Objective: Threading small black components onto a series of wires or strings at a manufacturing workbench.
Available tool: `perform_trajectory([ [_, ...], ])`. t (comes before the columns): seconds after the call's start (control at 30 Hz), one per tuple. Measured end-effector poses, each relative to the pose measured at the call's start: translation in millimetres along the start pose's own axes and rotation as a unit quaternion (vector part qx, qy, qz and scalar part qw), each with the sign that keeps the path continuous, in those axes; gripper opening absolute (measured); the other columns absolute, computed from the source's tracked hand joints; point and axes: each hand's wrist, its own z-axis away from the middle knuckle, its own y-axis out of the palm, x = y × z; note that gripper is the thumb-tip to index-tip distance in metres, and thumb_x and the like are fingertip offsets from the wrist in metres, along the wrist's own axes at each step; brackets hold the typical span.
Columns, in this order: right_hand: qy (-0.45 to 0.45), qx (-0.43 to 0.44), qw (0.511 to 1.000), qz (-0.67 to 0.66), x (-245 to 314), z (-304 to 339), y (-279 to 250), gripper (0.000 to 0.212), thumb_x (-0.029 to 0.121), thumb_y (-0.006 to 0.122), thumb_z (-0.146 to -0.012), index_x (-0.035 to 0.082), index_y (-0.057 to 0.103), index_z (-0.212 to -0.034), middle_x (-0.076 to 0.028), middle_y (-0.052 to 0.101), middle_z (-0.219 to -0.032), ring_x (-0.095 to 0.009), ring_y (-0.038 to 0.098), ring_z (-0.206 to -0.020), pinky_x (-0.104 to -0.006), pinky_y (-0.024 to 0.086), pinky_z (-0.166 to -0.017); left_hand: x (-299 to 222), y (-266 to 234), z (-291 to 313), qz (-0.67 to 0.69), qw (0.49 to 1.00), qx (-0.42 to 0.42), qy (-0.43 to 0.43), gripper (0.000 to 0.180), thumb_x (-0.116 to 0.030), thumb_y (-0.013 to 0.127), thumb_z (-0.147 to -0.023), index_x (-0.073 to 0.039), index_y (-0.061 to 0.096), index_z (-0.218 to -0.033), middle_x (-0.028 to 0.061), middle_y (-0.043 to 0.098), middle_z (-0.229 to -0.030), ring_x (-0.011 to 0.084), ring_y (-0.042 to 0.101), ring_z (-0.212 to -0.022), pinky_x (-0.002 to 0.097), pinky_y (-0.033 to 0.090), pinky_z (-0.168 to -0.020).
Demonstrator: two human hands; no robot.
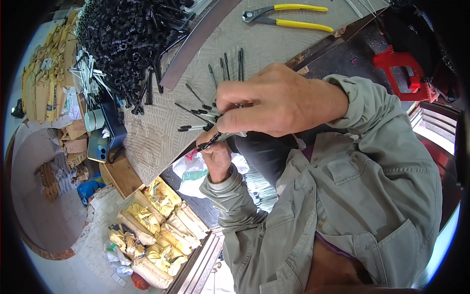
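My left hand (pixel 215 158) is closed at the worktop's near edge, with a small black ribbed part (pixel 210 142) held across its fingers. Just above it, my right hand (pixel 279 100) is bent over, thumb and fingers pinched together; whatever lies between them is hidden. White sticks with black tips (pixel 193 128) poke out to the left beside both hands. Several thin black sticks (pixel 212 74) lie fanned out on the patterned worktop (pixel 152 137), partly covered by my right hand.
A large heap of black plastic parts (pixel 132 39) lies at the far left, bordered by a curved brown strip (pixel 191 44). Yellow-handled pincers (pixel 289 17) rest at the back. A phone (pixel 98 147) lies at the left edge; a box of paper-wrapped packs (pixel 156 225) stands below. A red tool frame (pixel 404 73) is right.
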Motion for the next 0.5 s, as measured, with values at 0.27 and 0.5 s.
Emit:
perform_trajectory([
  [0.27,0.005,-0.007,1.000,-0.008,3,-1,3,0.014,0.007,0.058,-0.074,0.005,0.057,-0.088,-0.003,0.048,-0.080,-0.012,0.051,-0.052,-0.0239,0.039,-0.040,-1,-4,-2,0.034,0.998,0.052,-0.019,0.070,-0.064,0.038,-0.084,0.003,0.058,-0.085,0.0067,0.052,-0.072,0.0153,0.049,-0.065,0.0317,0.037,-0.056],
  [0.5,-0.005,-0.008,0.997,0.071,21,-3,1,0.019,0.009,0.059,-0.071,0.000,0.058,-0.088,-0.003,0.046,-0.073,-0.009,0.048,-0.051,-0.0217,0.039,-0.040,-24,-5,-4,0.018,0.991,0.063,-0.121,0.073,-0.068,0.045,-0.079,0.004,0.054,-0.082,0.0060,0.052,-0.076,0.0126,0.048,-0.068,0.0289,0.037,-0.055],
])
